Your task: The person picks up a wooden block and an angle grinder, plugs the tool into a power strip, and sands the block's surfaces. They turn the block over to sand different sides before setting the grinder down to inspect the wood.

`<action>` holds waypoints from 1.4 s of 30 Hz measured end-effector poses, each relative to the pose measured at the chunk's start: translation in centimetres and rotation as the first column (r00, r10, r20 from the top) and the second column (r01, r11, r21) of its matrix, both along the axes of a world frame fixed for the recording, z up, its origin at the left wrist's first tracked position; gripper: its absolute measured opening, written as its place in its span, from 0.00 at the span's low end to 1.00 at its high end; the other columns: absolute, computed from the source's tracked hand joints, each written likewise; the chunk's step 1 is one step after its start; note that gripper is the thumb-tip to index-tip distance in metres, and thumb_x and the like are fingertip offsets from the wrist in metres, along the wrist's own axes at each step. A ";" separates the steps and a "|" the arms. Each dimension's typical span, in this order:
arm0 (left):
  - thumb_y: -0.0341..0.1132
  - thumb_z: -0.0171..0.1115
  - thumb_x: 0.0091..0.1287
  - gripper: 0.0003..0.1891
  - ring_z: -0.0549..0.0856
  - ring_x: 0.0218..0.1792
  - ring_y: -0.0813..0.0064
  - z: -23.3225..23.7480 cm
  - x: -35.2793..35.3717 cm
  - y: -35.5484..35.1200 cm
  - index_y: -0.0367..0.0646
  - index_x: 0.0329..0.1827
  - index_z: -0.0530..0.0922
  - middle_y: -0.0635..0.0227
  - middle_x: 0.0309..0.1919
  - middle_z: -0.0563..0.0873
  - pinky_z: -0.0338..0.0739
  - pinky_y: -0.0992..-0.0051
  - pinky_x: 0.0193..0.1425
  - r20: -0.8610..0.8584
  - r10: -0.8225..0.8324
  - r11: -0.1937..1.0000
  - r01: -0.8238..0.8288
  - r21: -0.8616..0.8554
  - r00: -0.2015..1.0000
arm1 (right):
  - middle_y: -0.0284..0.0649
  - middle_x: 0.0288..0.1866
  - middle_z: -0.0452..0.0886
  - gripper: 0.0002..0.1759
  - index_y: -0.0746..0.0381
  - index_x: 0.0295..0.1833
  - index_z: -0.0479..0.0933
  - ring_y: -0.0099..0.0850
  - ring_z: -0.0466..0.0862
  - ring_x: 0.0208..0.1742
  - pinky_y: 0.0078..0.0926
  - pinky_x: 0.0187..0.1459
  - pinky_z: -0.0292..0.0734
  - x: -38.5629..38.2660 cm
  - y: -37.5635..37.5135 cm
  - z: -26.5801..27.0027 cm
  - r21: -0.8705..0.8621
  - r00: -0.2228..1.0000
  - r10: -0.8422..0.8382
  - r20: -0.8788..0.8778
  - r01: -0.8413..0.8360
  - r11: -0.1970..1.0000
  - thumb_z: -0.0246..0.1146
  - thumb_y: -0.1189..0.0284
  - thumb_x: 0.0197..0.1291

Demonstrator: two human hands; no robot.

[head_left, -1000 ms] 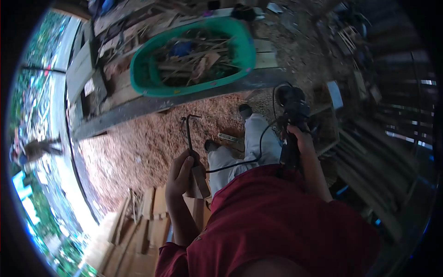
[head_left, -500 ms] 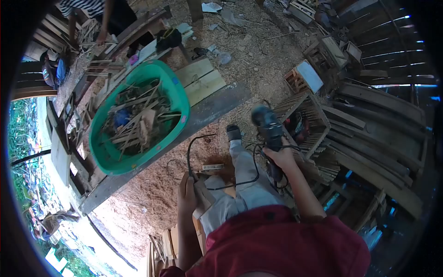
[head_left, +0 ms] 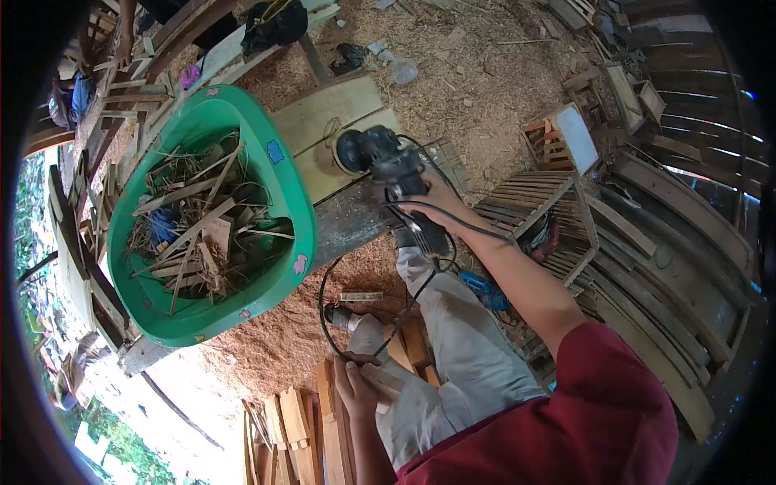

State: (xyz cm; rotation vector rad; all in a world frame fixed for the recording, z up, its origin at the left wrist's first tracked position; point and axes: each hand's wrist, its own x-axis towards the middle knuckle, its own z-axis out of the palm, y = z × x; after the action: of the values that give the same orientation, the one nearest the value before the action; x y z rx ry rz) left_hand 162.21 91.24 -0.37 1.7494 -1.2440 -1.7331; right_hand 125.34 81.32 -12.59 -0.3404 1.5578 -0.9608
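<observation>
My right hand is wrapped round the body of a black corded power sander with a round, pale-edged disc. The disc end is over the pale boards at the end of the bench, right at their surface in this view. Down by my left knee, my left hand is closed on the black power cord, which loops up from it. A pale wood piece shows beside those fingers; I cannot tell whether they grip it too.
A green plastic tub full of wood scraps stands on the bench, left of the sander. Slatted wooden crates and stacked planks lie to the right. Cut boards stand near my left leg. Another person's arm is at upper left.
My right hand has carried the sander left, from beside the slatted crate to the boards on the bench. My left hand has dropped lower, still with the cord. The view has shifted.
</observation>
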 end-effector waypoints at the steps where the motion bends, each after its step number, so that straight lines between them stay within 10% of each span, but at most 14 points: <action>1: 0.39 0.39 0.88 0.15 0.86 0.38 0.67 -0.4 0.2 0.5 0.39 0.51 0.72 0.58 0.35 0.87 0.78 0.68 0.49 0.006 0.034 0.999 -0.034 -0.008 0.999 | 0.38 0.50 0.89 0.30 0.64 0.65 0.82 0.27 0.87 0.47 0.31 0.49 0.83 0.4 -1.2 -1.8 -0.065 0.992 -0.051 0.112 0.058 0.996 0.82 0.69 0.58; 12: 0.42 0.38 0.87 0.19 0.86 0.34 0.68 0.9 -1.7 -1.3 0.37 0.47 0.74 0.54 0.30 0.89 0.79 0.69 0.47 0.080 0.126 0.990 -0.130 0.051 0.989 | 0.34 0.46 0.88 0.22 0.67 0.60 0.82 0.23 0.86 0.44 0.28 0.48 0.83 1.6 -7.2 -7.4 -0.276 0.996 0.009 0.091 0.017 0.961 0.79 0.67 0.66; 18: 0.42 0.38 0.87 0.20 0.88 0.34 0.66 0.2 -1.7 -2.2 0.36 0.48 0.75 0.55 0.31 0.90 0.80 0.69 0.46 0.110 0.051 0.996 -0.058 0.067 0.993 | 0.43 0.48 0.87 0.27 0.69 0.60 0.80 0.33 0.87 0.48 0.35 0.52 0.83 1.6 -6.7 -5.3 -0.242 0.977 0.095 -0.193 -0.141 0.960 0.80 0.64 0.66; 21: 0.42 0.38 0.87 0.20 0.88 0.33 0.66 -0.3 -1.2 -2.2 0.36 0.49 0.75 0.55 0.31 0.90 0.80 0.68 0.45 0.107 0.046 0.997 -0.053 0.060 0.993 | 0.51 0.50 0.83 0.34 0.71 0.64 0.78 0.47 0.85 0.52 0.45 0.57 0.80 0.7 -6.7 -3.1 -0.026 0.556 0.283 -0.782 -0.482 0.876 0.80 0.59 0.63; 24: 0.44 0.39 0.88 0.21 0.87 0.32 0.66 -0.2 -1.8 -3.0 0.36 0.49 0.75 0.54 0.31 0.90 0.80 0.68 0.44 0.080 0.038 0.997 -0.043 0.061 0.996 | 0.57 0.52 0.79 0.37 0.71 0.68 0.77 0.57 0.80 0.57 0.50 0.60 0.76 1.5 -5.8 -4.2 -0.140 0.711 0.152 -0.687 -0.335 0.932 0.78 0.56 0.64; 30: 0.44 0.38 0.89 0.21 0.89 0.34 0.66 -1.3 -2.3 -4.3 0.36 0.49 0.74 0.55 0.32 0.90 0.80 0.69 0.44 0.052 -0.151 0.987 0.147 0.062 0.987 | 0.58 0.68 0.79 0.27 0.65 0.75 0.76 0.56 0.78 0.68 0.54 0.70 0.70 2.1 -0.3 -6.6 -0.236 0.529 -0.067 -0.846 -0.259 0.937 0.66 0.68 0.75; 31: 0.45 0.38 0.89 0.21 0.88 0.33 0.66 -1.4 -2.4 -4.4 0.37 0.49 0.74 0.56 0.32 0.89 0.80 0.70 0.43 0.037 -0.165 0.985 0.162 0.066 0.986 | 0.54 0.73 0.79 0.27 0.64 0.78 0.74 0.55 0.77 0.72 0.56 0.74 0.67 2.0 0.4 -4.5 -0.180 0.388 -0.035 -0.921 -0.344 0.922 0.63 0.71 0.76; 39: 0.37 0.43 0.86 0.17 0.89 0.35 0.66 0.9 -1.6 -7.9 0.34 0.47 0.77 0.56 0.32 0.88 0.82 0.68 0.46 -0.072 -0.298 0.947 0.304 0.106 0.952 | 0.61 0.85 0.68 0.40 0.70 0.87 0.59 0.63 0.66 0.85 0.54 0.84 0.60 5.0 8.5 -3.4 -0.038 0.492 0.155 -0.857 -0.359 0.933 0.63 0.70 0.76; 42: 0.35 0.46 0.85 0.16 0.90 0.36 0.65 -0.1 1.1 -8.5 0.32 0.49 0.78 0.57 0.32 0.89 0.83 0.68 0.46 -0.334 -0.306 0.866 0.407 0.291 0.891 | 0.62 0.86 0.64 0.40 0.70 0.86 0.60 0.64 0.66 0.84 0.51 0.84 0.61 12.1 13.9 -3.6 0.082 0.525 0.137 -0.840 -0.126 0.989 0.65 0.67 0.75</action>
State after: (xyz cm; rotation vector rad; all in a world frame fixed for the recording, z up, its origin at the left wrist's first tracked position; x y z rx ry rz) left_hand 163.35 82.73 -0.47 1.4307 -1.2485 -2.4602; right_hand 137.42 95.21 -16.23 -1.0299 2.3790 -0.6664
